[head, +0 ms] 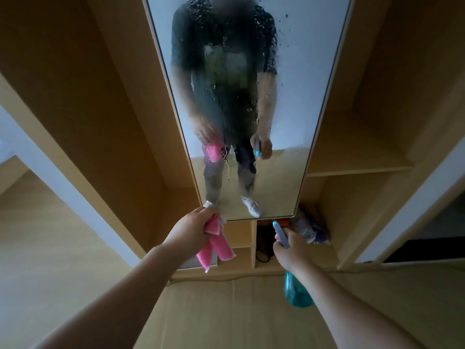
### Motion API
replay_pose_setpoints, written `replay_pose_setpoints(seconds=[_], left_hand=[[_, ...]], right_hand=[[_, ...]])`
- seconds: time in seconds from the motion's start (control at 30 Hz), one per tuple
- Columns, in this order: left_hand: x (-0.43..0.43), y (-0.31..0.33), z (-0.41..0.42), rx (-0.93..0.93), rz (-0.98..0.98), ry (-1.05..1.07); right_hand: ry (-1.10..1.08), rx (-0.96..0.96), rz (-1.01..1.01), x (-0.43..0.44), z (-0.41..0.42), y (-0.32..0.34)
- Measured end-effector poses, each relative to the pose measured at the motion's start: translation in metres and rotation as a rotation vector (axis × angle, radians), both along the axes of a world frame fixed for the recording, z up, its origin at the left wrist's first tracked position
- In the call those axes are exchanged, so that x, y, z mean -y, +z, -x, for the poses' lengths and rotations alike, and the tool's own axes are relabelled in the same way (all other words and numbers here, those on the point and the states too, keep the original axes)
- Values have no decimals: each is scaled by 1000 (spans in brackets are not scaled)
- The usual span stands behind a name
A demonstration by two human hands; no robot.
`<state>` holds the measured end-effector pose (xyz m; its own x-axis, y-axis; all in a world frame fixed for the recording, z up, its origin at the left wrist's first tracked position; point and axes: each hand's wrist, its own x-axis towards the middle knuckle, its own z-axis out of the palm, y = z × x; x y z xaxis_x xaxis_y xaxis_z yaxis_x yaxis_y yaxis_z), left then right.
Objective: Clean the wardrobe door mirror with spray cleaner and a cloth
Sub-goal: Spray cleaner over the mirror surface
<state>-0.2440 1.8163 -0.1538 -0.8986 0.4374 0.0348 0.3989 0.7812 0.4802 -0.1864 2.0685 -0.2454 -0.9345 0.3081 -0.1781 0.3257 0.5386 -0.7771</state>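
Mirror [297,102] on the wardrobe door is straight ahead, top cut off, and so covered in droplets and streaks that the reflection's mostly mush. Left hand [191,230] grips a pink cloth [216,250] just below its bottom left corner. Right hand [293,250] is wrapped round a teal spray bottle [298,294], half hidden behind the wrist. Can't read any label. The clutter [310,230] behind is a blur.

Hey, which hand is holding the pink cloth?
The left hand grips the pink cloth, by the lower left corner of the mirror; the right hand holds the blue spray bottle instead.
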Motion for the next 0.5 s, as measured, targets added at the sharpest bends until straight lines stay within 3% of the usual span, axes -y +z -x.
replay_pose_setpoints(seconds=[0.5], left_hand=[[-42, 3, -4, 23, -38, -46]], right_hand=[[-94, -26, -10, -42, -20, 10]])
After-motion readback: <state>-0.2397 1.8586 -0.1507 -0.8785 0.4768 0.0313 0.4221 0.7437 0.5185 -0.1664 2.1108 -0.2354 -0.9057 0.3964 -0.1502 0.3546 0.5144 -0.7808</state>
